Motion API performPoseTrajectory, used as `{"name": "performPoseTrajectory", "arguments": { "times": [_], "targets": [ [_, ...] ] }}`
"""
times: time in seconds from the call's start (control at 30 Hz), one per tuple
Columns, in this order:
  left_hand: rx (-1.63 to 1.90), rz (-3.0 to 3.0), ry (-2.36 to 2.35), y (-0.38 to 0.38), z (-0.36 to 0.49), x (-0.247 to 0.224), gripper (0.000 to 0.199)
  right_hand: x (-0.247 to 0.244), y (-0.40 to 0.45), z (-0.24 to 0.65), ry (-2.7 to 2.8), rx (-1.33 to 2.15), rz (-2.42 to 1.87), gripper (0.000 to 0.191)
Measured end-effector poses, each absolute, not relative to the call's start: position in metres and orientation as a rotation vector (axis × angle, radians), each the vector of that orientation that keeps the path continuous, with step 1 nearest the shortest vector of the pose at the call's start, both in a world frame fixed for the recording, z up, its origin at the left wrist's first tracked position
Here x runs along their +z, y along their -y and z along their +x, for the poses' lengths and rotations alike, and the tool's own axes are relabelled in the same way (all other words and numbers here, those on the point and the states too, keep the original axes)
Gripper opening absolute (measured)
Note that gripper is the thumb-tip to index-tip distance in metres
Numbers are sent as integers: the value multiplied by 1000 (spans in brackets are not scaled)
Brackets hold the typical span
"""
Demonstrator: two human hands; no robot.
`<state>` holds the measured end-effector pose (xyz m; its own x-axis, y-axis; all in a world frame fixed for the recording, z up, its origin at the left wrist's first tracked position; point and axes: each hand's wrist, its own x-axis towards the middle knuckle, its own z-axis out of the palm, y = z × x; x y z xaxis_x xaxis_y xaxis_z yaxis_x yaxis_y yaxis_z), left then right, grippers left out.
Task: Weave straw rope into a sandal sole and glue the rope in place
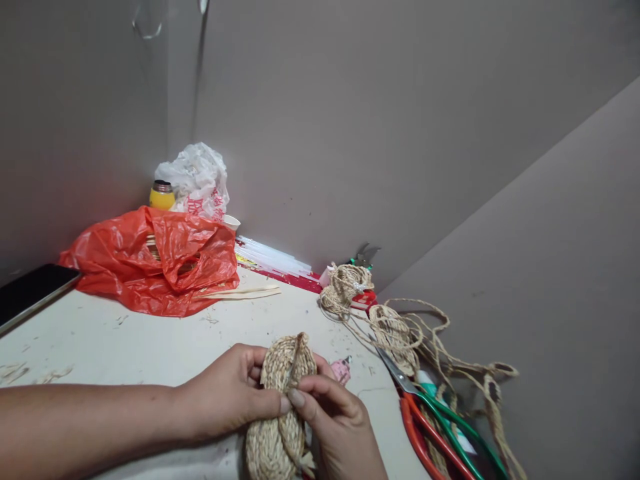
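Note:
A woven straw piece (pixel 277 447), coiled from braided cord with a seam down its middle, stands between my hands near the table's front edge. Wrapped round its left side, my left hand (pixel 235 390) presses its thumb on the front face. My right hand (pixel 333 417) pinches at the seam with thumb and forefinger; whatever fine thing may be between those fingertips is too small to make out. Just behind my right hand lies a small pink object (pixel 341 370) with a metal tip, partly hidden.
Scissors (pixel 413 393) with red and green handles lie at the right among loose straw cord (pixel 395 327). A red plastic bag (pixel 150 260), a phone (pixel 37 293) and a yellow jar (pixel 162 195) are at the left. White sticks (pixel 275 255) lie along the grey wall (pixel 375 133).

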<state>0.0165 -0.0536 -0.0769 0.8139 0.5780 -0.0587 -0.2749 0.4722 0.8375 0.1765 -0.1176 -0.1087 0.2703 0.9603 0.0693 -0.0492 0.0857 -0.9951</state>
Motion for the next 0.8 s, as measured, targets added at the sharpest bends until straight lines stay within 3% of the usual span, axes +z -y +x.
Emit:
{"name": "performPoseTrajectory", "arguments": {
  "times": [0.33, 0.63, 0.8],
  "targets": [
    [539, 966, -332, 56, 16, -69, 30, -95, 118, 175, 1159, 909, -1232, 6],
    [552, 1040, -366, 55, 17, -71, 32, -96, 121, 175, 1125, 867, -1204, 27],
    [543, 1006, -362, 56, 18, -74, 27, -100, 118, 179, 1211, 837, -1242, 15]
  ]
}}
